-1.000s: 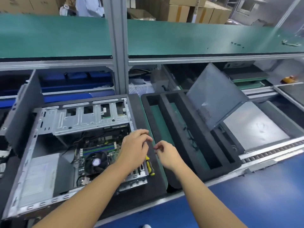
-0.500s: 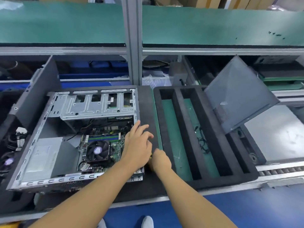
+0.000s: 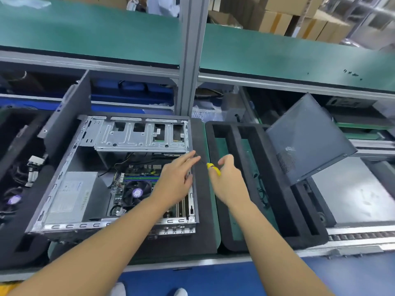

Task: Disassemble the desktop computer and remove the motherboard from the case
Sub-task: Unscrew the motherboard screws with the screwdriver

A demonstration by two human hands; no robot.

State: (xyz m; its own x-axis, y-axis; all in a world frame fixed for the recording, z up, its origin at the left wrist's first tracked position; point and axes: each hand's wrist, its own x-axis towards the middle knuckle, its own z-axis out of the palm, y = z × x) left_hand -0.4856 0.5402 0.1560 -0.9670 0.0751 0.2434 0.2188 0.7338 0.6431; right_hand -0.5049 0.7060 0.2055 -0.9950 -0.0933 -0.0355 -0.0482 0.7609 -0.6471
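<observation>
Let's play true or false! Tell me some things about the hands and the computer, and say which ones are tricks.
1. The right hand holds a screwdriver with a yellow handle. True.
2. The computer case is closed up. False: it is open, and its inside shows.
3. A fan sits inside the case. True.
4. The left hand grips a hammer. False: its fingers are straight, and there is no hammer.
5. The grey side panel lies inside the case. False: it leans outside, off to the right.
</observation>
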